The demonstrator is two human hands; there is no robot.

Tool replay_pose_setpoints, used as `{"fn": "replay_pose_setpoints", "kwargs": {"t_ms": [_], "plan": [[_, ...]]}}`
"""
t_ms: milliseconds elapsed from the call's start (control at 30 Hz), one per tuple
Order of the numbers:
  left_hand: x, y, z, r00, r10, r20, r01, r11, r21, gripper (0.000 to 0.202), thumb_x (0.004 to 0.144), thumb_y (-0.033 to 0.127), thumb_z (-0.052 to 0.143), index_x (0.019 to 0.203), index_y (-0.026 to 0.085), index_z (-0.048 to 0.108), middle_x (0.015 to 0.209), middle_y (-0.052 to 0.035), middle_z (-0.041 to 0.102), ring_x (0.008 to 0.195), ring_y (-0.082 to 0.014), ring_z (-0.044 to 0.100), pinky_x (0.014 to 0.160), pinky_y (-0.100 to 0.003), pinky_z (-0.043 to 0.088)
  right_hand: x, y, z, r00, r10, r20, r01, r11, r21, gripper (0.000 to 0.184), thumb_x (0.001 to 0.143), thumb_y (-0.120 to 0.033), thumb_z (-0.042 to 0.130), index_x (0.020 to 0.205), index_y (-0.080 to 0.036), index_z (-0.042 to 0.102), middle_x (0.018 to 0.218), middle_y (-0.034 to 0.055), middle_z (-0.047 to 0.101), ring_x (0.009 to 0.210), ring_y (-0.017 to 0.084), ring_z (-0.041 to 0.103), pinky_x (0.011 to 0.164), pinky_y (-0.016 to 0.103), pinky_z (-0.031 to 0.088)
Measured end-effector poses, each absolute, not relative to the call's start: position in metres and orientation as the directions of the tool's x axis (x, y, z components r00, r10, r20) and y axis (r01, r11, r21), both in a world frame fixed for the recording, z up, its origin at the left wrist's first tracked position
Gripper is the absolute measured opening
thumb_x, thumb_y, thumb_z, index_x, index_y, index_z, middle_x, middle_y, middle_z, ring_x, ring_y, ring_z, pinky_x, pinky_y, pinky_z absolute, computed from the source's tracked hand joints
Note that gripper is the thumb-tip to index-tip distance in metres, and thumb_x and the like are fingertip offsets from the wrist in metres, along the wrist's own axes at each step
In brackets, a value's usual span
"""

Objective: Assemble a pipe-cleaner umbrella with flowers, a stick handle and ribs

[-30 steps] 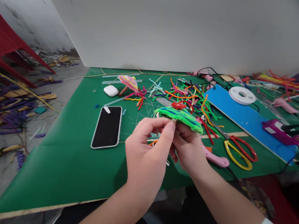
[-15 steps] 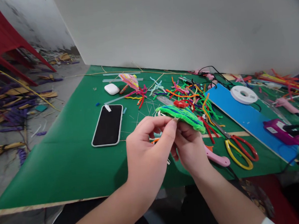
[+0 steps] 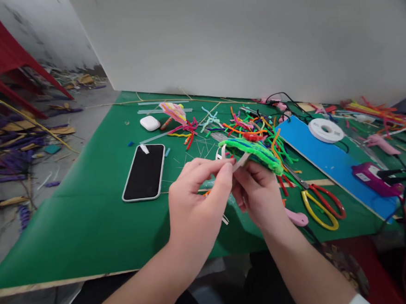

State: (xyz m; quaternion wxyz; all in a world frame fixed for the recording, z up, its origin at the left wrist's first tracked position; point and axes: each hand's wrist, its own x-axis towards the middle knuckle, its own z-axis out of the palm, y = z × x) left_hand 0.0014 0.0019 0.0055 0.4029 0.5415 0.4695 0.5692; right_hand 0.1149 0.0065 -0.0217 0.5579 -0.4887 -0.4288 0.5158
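Observation:
My left hand (image 3: 201,194) pinches a narrow white ribbon (image 3: 241,161) between thumb and index finger. The ribbon runs to the underside of a green and blue fuzzy umbrella-shaped piece (image 3: 258,152), which has a red tuft (image 3: 252,137) on top. My right hand (image 3: 263,192) is closed under that piece and holds it up; its fingertips are partly hidden. Another loop of white ribbon shows at the piece's left edge, and a loose ribbon end hangs below my hands.
A phone (image 3: 144,172) and a white earbud case (image 3: 150,123) lie left. Behind my hands are a pink umbrella-shaped piece (image 3: 173,112) and scattered pipe cleaners (image 3: 237,122). To the right are scissors (image 3: 323,206), a blue board (image 3: 310,149), a ribbon spool (image 3: 325,129) and a glue gun (image 3: 382,144).
My left hand has drawn slightly left from the green piece, and a stretch of white ribbon now shows between them. The green piece has shifted a little right. The view has moved slightly.

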Motion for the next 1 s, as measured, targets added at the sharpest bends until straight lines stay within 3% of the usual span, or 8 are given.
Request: {"fn": "replay_pose_setpoints", "kwargs": {"t_ms": [200,367,533,733,1000], "plan": [[0.0011,0.0057,0.0047,-0.040,0.949,0.313,0.251,-0.293,0.922,0.010,0.077,0.024,0.059,0.079,0.021,0.069,0.075,-0.0005,0.065,0.075,-0.0152,0.058,0.069,-0.028,0.045,0.1191,0.0078,-0.0247,0.109,0.994,-0.016,-0.091,-0.006,-0.996,0.034,0.078,-0.043,0.059,0.058,-0.017,0.051,0.036,-0.0074,0.042,0.028,0.004,0.035,0.027,0.017,0.021],[0.0014,0.0058,0.0061,-0.019,0.940,0.340,0.295,-0.320,0.900,0.010,0.078,0.025,0.060,0.070,0.021,0.066,0.070,0.0003,0.062,0.072,-0.0145,0.057,0.068,-0.027,0.044,0.1195,0.0084,-0.0254,0.131,0.990,0.042,-0.011,0.044,-0.999,0.035,0.079,-0.043,0.058,0.055,-0.018,0.050,0.036,-0.0067,0.041,0.028,0.005,0.035,0.027,0.018,0.022],[0.0006,0.0042,0.0088,0.021,0.958,0.287,0.195,-0.286,0.938,0.015,0.080,0.025,0.056,0.067,0.020,0.063,0.068,0.0002,0.061,0.070,-0.0141,0.055,0.067,-0.026,0.045,0.1192,0.0082,-0.0246,0.154,0.984,0.084,0.072,0.074,-0.995,0.028,0.078,-0.043,0.059,0.060,-0.021,0.054,0.039,-0.0062,0.042,0.029,0.007,0.037,0.027,0.020,0.026],[-0.0003,0.0028,0.0092,0.040,0.979,0.201,0.049,-0.203,0.978,0.015,0.080,0.025,0.055,0.069,0.019,0.063,0.069,-0.0009,0.061,0.067,-0.0135,0.055,0.060,-0.024,0.044,0.1174,0.0088,-0.0229,0.165,0.980,0.108,0.119,0.089,-0.989,0.029,0.076,-0.040,0.062,0.058,-0.021,0.049,0.041,-0.0070,0.039,0.030,0.007,0.035,0.028,0.021,0.024],[0.0000,0.0035,0.0082,0.034,0.984,0.173,-0.008,-0.173,0.985,0.016,0.080,0.025,0.055,0.066,0.020,0.062,0.066,-0.0003,0.059,0.063,-0.0129,0.052,0.056,-0.024,0.042,0.1155,0.0087,-0.0206,0.150,0.980,0.131,0.135,0.111,-0.985,0.031,0.075,-0.041,0.062,0.055,-0.022,0.048,0.041,-0.0061,0.040,0.033,0.007,0.034,0.031,0.022,0.024]]}}
